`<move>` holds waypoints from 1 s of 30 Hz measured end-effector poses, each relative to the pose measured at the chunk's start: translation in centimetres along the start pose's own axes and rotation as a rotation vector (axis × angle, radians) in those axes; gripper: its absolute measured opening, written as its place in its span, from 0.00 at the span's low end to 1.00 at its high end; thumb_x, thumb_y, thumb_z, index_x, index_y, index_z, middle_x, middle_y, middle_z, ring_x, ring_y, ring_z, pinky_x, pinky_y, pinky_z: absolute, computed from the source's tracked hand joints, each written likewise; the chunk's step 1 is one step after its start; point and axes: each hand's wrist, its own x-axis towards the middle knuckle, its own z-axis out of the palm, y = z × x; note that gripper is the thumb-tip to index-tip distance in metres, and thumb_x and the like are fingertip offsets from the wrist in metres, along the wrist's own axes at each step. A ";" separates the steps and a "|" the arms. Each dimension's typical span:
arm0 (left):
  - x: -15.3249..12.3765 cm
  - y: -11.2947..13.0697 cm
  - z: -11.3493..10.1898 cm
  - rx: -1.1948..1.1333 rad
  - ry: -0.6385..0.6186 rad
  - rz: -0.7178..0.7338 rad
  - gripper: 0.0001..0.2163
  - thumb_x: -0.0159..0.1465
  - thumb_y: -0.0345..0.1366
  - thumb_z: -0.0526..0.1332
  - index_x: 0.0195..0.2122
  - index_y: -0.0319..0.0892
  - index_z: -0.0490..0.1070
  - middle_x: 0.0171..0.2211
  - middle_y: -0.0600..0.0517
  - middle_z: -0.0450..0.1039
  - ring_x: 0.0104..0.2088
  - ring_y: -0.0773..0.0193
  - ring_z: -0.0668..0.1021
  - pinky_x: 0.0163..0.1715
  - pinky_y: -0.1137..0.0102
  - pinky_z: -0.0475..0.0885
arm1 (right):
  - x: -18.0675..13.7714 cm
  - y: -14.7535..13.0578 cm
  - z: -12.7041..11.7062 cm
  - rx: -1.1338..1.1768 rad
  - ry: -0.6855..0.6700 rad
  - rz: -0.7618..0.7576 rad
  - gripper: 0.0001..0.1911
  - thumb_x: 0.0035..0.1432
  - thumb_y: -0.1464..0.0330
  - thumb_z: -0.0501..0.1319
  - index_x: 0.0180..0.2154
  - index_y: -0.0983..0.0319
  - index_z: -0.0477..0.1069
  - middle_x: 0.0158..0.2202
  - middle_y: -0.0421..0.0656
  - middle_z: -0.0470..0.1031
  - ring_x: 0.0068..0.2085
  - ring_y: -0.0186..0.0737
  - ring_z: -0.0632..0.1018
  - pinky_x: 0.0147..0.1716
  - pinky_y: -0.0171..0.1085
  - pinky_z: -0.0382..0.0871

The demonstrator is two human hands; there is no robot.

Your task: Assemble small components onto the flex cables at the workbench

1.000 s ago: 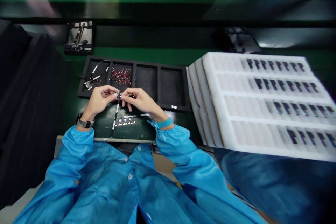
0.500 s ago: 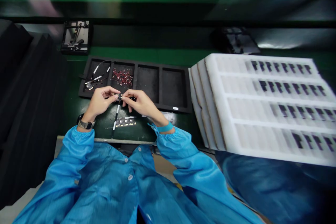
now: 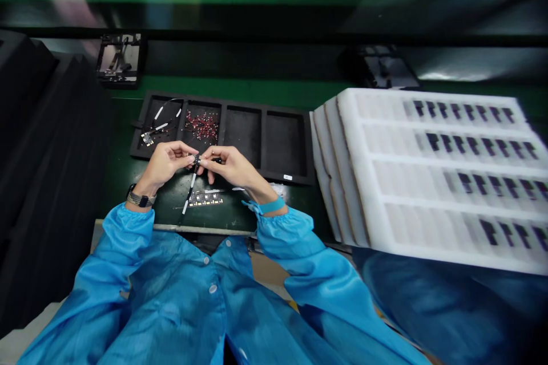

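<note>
My left hand (image 3: pixel 168 164) pinches a small dark circuit board (image 3: pixel 197 159) between thumb and fingers, above the front edge of the black tray. The thumb and forefinger of my right hand (image 3: pixel 229 164) close on the board's right side. A dark bit shows under the right fingers, too small to name. From the board a thin black cable (image 3: pixel 191 185) with white labels hangs toward me. Below the hands, a strip of joined circuit boards (image 3: pixel 206 198) lies on the green table (image 3: pixel 166 205).
The black tray (image 3: pixel 287 177) has several compartments; one holds labelled cables (image 3: pixel 161 126), another red-and-black wired parts (image 3: pixel 202 126). White foam trays (image 3: pixel 372 182) with rows of black parts are stacked at right. Black foam (image 3: pixel 60 142) stands at left. A dark box (image 3: pixel 120 60) sits behind.
The hanging cable has swung slightly, its lower end toward the left. Both hands keep their pinch at the board; the whole view has shifted a little.
</note>
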 end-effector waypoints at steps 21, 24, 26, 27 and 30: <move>-0.7 1.5 -4.7 -0.451 0.238 0.119 0.14 0.57 0.35 0.76 0.44 0.47 0.79 0.31 0.55 0.78 0.31 0.66 0.79 0.32 0.70 0.74 | 7.2 -0.5 -1.6 -0.903 0.320 -0.203 0.12 0.64 0.71 0.69 0.50 0.59 0.83 0.49 0.48 0.82 0.48 0.50 0.81 0.49 0.45 0.73; -0.4 1.0 -5.8 -0.459 0.303 0.147 0.10 0.60 0.35 0.74 0.41 0.49 0.77 0.31 0.55 0.77 0.35 0.65 0.80 0.35 0.70 0.73 | 9.6 -0.5 -0.5 -1.061 0.237 -0.106 0.09 0.66 0.71 0.69 0.48 0.59 0.82 0.53 0.49 0.81 0.53 0.53 0.80 0.50 0.46 0.74; -0.1 0.7 -6.1 -0.485 0.315 0.163 0.10 0.59 0.35 0.74 0.39 0.48 0.75 0.32 0.55 0.77 0.36 0.64 0.80 0.35 0.70 0.72 | 10.3 -0.5 0.0 -1.103 0.228 -0.081 0.06 0.68 0.70 0.67 0.45 0.59 0.82 0.52 0.49 0.82 0.53 0.54 0.81 0.50 0.46 0.74; 0.0 0.6 -6.2 -0.508 0.317 0.171 0.11 0.58 0.34 0.74 0.38 0.47 0.74 0.33 0.54 0.77 0.36 0.65 0.79 0.34 0.71 0.71 | 10.4 -0.4 0.1 -1.108 0.227 -0.087 0.05 0.69 0.70 0.66 0.44 0.59 0.82 0.51 0.50 0.82 0.52 0.54 0.81 0.50 0.46 0.74; 0.2 0.4 -6.3 -0.555 0.317 0.177 0.14 0.56 0.33 0.76 0.39 0.46 0.74 0.36 0.53 0.78 0.34 0.67 0.77 0.32 0.71 0.70 | 10.1 -0.2 0.1 -1.090 0.224 -0.121 0.07 0.71 0.70 0.64 0.45 0.60 0.81 0.48 0.49 0.85 0.50 0.54 0.83 0.49 0.46 0.73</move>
